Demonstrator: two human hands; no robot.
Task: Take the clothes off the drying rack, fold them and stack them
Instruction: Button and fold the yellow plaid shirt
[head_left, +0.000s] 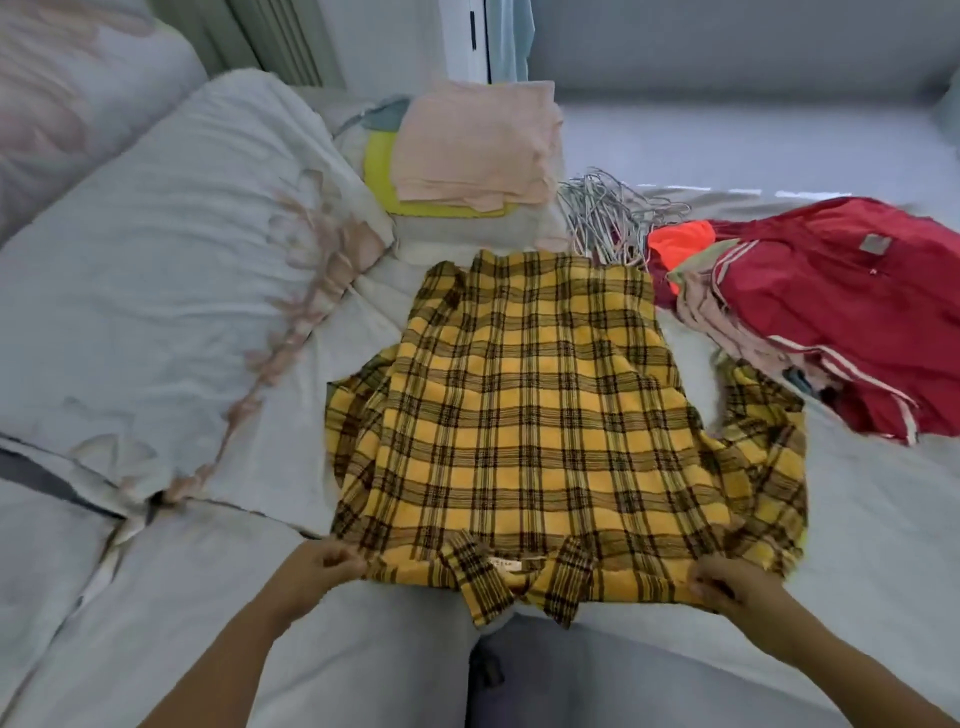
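A yellow plaid shirt (550, 415) lies spread flat on the bed (727, 145), back side up, with its collar at the near edge and its hem pointing away. The left hand (324, 564) pinches the shirt's near left shoulder, fingers (343, 558) curled tight on the cloth. The right hand (727, 584) grips the near right shoulder the same way. One sleeve bunches out to the right side. Beyond the shirt, a folded stack (467, 150) sits with a pink piece on top and a yellow-green one under it. A tangle of wire hangers (608, 213) lies just beside it. To the right, a loose heap of clothes (810, 317), mostly red, waits unfolded. A pillow (156, 260) lies at the left.
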